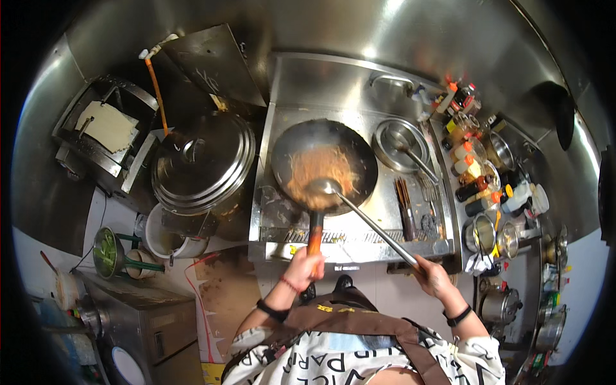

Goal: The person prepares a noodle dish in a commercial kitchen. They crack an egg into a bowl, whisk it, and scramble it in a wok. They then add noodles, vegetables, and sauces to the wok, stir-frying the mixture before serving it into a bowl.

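My left hand [305, 268] grips the orange-brown handle [315, 239] of a black wok [362, 147]. In my right hand [431, 276] is a long-handled metal ladle [376, 227]. Its bowl rests against shredded, reddish-brown food [321, 162] in the wok, where the strands look blurred. Steam rises over the far side of the pan. The wok sits on a stainless steel cooking range [274, 250], and what lies beneath it is hidden.
Right of the wok stand a metal basin [382, 161] with another ladle [415, 156], a brush-like bundle [405, 209] and a scouring pad [428, 225]. Sauce bottles [464, 150] line the right shelf. A large lidded pot [202, 163] stands left. A curved faucet [392, 79] projects behind.
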The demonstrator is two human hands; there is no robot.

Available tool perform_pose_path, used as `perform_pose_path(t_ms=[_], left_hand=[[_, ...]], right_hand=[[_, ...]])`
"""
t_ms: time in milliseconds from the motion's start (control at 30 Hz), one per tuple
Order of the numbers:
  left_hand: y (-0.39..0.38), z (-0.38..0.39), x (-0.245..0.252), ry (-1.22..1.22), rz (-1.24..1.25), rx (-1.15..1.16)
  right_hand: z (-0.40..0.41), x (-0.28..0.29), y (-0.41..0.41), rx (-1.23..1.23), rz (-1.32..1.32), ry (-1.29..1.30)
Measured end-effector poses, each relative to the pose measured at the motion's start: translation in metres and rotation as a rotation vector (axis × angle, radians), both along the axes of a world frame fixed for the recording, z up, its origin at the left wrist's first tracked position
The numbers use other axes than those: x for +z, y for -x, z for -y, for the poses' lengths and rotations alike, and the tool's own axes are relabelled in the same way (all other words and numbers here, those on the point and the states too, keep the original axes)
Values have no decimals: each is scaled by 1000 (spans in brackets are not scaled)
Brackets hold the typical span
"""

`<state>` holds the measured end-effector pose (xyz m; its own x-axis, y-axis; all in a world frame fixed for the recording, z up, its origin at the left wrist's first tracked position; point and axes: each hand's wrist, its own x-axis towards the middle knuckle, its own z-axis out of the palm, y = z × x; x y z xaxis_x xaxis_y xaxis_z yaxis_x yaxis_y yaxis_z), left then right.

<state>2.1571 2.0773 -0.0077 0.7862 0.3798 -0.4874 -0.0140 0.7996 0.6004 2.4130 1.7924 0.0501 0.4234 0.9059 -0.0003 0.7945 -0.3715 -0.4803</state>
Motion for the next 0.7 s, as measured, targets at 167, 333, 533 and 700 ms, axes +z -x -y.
perform_pose_path(t_ms=[167,333,533,700], left_hand=[[-30,-16,8,-46,-15,13],[-31,-14,-22,-41,30,21],[9,-2,-3,165,63,-59],[-65,-34,-13,84,62,42]], right_hand=[[-38,17,-74,6,107,176],[-124,21,-71,-103,272,119],[-44,59,-75,-293,-769,-104],[-90,-15,-35,-342,-236,-117]])
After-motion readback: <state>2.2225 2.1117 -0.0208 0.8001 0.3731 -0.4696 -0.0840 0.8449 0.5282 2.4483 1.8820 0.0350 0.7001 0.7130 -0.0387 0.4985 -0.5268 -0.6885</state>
